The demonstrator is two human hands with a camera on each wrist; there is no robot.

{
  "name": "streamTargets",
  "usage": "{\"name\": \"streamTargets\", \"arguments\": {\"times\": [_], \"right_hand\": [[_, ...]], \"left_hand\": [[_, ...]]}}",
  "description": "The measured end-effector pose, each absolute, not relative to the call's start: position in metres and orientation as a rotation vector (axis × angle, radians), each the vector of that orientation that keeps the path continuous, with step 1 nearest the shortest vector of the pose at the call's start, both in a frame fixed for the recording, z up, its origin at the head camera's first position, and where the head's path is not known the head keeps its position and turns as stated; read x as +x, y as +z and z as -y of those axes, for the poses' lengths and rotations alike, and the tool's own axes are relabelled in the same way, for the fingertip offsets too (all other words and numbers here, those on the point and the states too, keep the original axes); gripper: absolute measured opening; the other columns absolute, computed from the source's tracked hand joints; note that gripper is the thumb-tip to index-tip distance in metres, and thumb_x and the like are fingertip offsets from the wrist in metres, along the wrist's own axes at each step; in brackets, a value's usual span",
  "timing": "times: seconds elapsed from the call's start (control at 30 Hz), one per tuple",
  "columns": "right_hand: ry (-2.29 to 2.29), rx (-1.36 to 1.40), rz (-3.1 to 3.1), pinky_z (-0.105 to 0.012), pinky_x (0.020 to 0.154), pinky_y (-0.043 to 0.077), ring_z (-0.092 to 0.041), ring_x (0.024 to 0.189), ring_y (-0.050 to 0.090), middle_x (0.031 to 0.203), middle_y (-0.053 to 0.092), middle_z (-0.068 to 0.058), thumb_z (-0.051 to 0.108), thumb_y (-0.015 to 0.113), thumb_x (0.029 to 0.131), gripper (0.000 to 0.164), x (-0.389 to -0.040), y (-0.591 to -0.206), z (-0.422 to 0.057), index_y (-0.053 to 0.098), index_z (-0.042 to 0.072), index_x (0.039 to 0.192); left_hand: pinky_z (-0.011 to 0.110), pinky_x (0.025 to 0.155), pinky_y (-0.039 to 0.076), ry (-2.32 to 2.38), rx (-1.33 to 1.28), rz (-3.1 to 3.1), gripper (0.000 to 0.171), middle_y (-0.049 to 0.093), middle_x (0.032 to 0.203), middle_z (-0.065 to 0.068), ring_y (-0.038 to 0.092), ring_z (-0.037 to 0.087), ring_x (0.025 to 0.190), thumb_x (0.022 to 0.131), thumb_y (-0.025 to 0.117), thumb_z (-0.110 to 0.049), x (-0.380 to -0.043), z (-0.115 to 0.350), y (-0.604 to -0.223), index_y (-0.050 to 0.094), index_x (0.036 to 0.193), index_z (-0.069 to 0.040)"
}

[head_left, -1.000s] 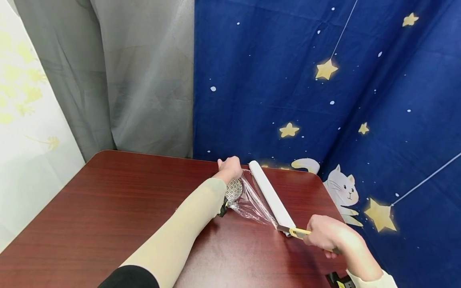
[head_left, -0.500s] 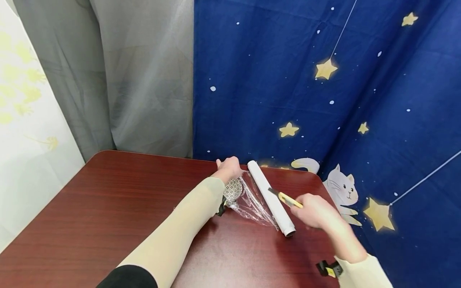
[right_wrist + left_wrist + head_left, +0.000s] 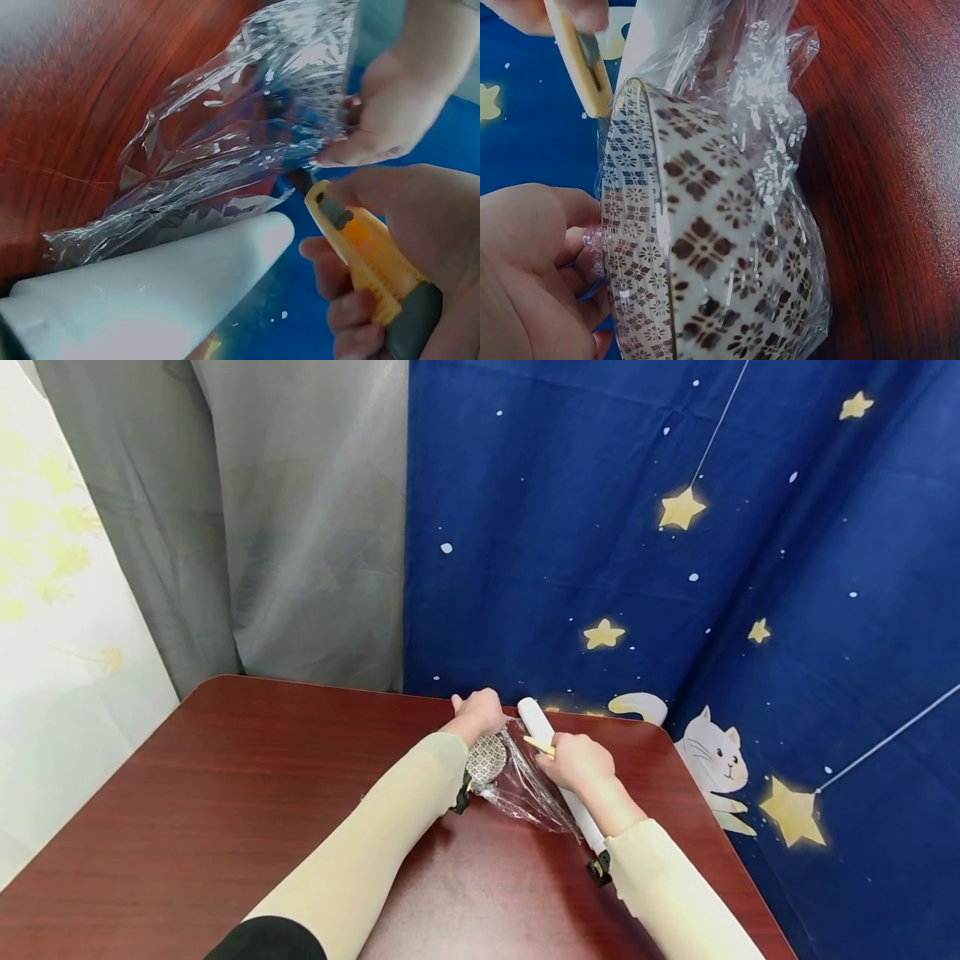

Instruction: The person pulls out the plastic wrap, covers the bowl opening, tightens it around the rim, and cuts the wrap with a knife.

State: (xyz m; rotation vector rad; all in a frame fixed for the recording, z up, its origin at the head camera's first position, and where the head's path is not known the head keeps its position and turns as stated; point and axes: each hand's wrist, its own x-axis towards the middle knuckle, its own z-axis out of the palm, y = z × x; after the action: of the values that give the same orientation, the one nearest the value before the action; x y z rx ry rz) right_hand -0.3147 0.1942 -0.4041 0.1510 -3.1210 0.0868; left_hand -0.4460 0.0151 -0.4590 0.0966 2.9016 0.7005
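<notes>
A bowl with a brown-and-white flower pattern [image 3: 705, 247] is covered in clear cling film [image 3: 217, 120]; the film stretches from it to the white roll [image 3: 172, 292]. At the bowl's far side my left hand [image 3: 480, 712] pinches gathered film, its fingertips partly hidden behind the rim in the left wrist view. My right hand [image 3: 579, 762] grips a yellow utility knife [image 3: 367, 262] above the roll. The knife's dark blade [image 3: 300, 180] points at the film close to my left fingers; whether it touches the film, I cannot tell.
Roll, film and bowl lie toward the far right part of a reddish-brown wooden table [image 3: 225, 793]. Behind the table's far edge hang a grey curtain [image 3: 315, 527] and a blue curtain with stars [image 3: 540, 527]. Both wrists carry small black cameras.
My right hand has moved with the utility knife from the roll's near end up along it toward the far end, close to my left hand. The left hand stays in place.
</notes>
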Motion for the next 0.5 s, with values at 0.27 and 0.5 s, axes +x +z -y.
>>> {"name": "streamTargets", "arguments": {"times": [0.27,0.5], "right_hand": [[-0.057,0.209,2.931,-0.058,0.074,0.063,-0.042,0.09,0.075,0.101,0.072,-0.021,0.034,0.08,0.094,0.042,-0.329,-0.421,-0.18,0.072,0.004,0.123],[0.043,0.2,2.86,-0.06,0.073,0.064,-0.048,0.085,0.076,0.106,0.072,-0.022,0.03,0.082,0.095,0.04,-0.339,-0.425,-0.175,0.07,0.006,0.124]], "left_hand": [[0.062,0.131,0.024,0.702,0.113,-2.846,0.028,0.076,0.094,0.003,0.071,0.026,0.107,0.107,0.066,-0.025,-0.444,-0.017,-0.453,0.071,0.08,-0.016],[0.066,0.124,0.028,0.701,0.231,-2.882,0.034,0.071,0.079,-0.006,0.066,0.021,0.091,0.1,0.063,-0.026,-0.479,-0.024,-0.489,0.066,0.066,-0.025]]}}
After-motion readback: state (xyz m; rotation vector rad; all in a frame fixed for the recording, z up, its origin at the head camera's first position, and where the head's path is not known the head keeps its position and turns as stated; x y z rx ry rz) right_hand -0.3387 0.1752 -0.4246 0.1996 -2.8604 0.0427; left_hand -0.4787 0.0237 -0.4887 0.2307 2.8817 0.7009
